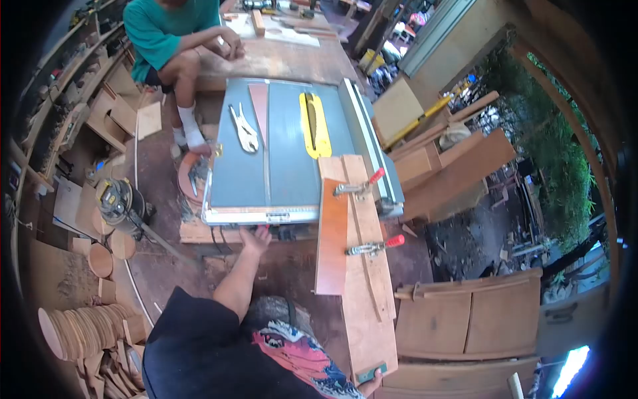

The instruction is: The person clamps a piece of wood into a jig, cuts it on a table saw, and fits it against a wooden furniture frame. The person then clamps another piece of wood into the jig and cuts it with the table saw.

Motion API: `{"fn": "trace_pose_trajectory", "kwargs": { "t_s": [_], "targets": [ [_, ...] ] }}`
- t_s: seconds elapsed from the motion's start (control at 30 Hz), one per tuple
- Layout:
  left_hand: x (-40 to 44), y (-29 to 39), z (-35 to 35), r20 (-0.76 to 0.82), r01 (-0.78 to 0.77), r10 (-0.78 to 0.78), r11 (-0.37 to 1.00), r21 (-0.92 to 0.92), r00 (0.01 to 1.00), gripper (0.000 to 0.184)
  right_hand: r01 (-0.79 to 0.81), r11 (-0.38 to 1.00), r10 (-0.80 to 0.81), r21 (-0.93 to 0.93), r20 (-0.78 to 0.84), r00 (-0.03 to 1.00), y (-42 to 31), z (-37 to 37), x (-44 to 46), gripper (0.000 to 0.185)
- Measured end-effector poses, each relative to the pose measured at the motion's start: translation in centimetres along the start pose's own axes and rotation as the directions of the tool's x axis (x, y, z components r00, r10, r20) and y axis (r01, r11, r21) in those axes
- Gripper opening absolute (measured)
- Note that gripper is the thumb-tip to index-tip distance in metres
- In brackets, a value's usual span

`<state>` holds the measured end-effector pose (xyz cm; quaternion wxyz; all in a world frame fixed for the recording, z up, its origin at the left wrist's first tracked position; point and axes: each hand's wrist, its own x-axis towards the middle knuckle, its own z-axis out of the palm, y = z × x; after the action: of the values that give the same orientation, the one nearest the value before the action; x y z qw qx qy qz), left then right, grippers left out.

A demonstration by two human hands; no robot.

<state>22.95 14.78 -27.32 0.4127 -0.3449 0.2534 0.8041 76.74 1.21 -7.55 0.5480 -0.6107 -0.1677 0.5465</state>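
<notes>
My left hand reaches beneath the front rail of a table saw, its fingers apart beside a small red part; the fingertips are partly hidden. The near end of a long plywood sled is in my right hand, by a green block; most of those fingers are out of sight. Two red-handled toggle clamps on the sled press on a reddish-brown board. Its far end rests on the saw, near the yellow blade insert and the fence.
Locking pliers and a thin wedge-shaped strip lie on the saw top. Behind it, a person in a green shirt sits by a wooden workbench. A shop vacuum stands left; boards lean right.
</notes>
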Motion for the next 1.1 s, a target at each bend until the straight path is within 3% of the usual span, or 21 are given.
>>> {"fn": "trace_pose_trajectory", "kwargs": {
  "t_s": [0.13, 0.3, 0.43, 0.47, 0.53, 0.57, 0.6, 0.63, 0.67, 0.7, 0.77, 0.93, 1.1],
  "targets": [
    [-0.6, -0.2, 0.5, -0.043, 0.031, -0.034, 0.998, -0.061, 0.998, 0.108, -0.076, 0.997, 0.074, -0.007, -0.132, 0.989, -1.4, 1.3, -1.6, 0.067],
    [-2.7, -0.2, 3.1, -0.119, 0.029, -0.045, 0.991, -0.133, 0.992, 0.103, -0.051, 0.998, 0.054, 0.045, -0.066, 0.996, -0.3, 0.6, -2.0, 0.071],
    [2.3, -0.5, -1.0, -0.067, 0.092, -0.087, 0.993, 0.079, 0.994, 0.08, -0.082, 0.996, 0.084, 0.046, -0.051, 0.995, -0.1, 0.2, -1.3, 0.071],
    [1.5, -1.2, -2.0, -0.041, 0.024, -0.01, 0.939, 0.343, 0.999, 0.074, -0.066, 0.997, 0.068, 0.051, -0.044, 0.997, -0.2, 0.3, -1.4, 0.071],
    [-7.4, -2.6, 0.8, 0.08, -0.136, 0.117, 0.618, 0.774, 0.99, 0.062, -0.035, 0.996, 0.037, 0.076, -0.023, 0.999, -0.4, 1.9, -2.1, 0.071],
    [-12.1, -3.6, 1.7, 0.356, -0.39, 0.16, 0.437, 0.811, 0.921, 0.056, -0.055, 0.995, 0.058, 0.084, -0.027, 0.998, -0.3, 1.9, -2.0, 0.071],
    [-16.8, -4.6, 2.7, 0.603, -0.632, 0.19, 0.253, 0.733, 0.775, 0.052, -0.075, 0.993, 0.078, 0.088, -0.031, 0.996, -0.2, 1.6, -1.9, 0.071],
    [-20.1, -4.9, 3.5, 0.735, -0.734, 0.014, 0.074, 0.675, 0.678, 0.051, -0.096, 0.992, 0.1, 0.085, -0.035, 0.994, -0.4, 1.3, -1.8, 0.071],
    [-22.1, -6.4, 4.1, 0.767, -0.763, -0.049, 0.083, 0.642, 0.64, 0.054, -0.004, 0.999, 0.007, 0.032, -0.083, 0.997, -0.7, 2.3, -2.8, 0.066],
    [-23.5, -7.1, 5.4, 0.882, -0.879, -0.044, -0.112, 0.463, 0.47, 0.057, -0.011, 0.999, 0.014, 0.038, -0.074, 0.997, -0.4, 2.3, -2.5, 0.067],
    [-23.5, -8.1, 5.7, 0.887, -0.883, 0.021, -0.083, 0.462, 0.462, 0.06, -0.019, 0.998, 0.019, 0.062, -0.011, 1.0, 0.1, 1.6, -1.3, 0.068],
    [-21.3, -8.0, 6.4, 0.907, -0.871, -0.004, -0.278, 0.404, 0.422, 0.062, 0.004, 0.996, -0.017, 0.087, 0.142, 0.99, 1.8, 0.0, 2.2, 0.072],
    [-20.8, -7.3, 7.8, 0.913, -0.867, -0.054, -0.341, 0.364, 0.404, 0.063, 0.093, 0.995, -0.096, 0.03, 0.129, 0.987, 2.5, 0.5, 3.9, 0.071]
  ]
}}
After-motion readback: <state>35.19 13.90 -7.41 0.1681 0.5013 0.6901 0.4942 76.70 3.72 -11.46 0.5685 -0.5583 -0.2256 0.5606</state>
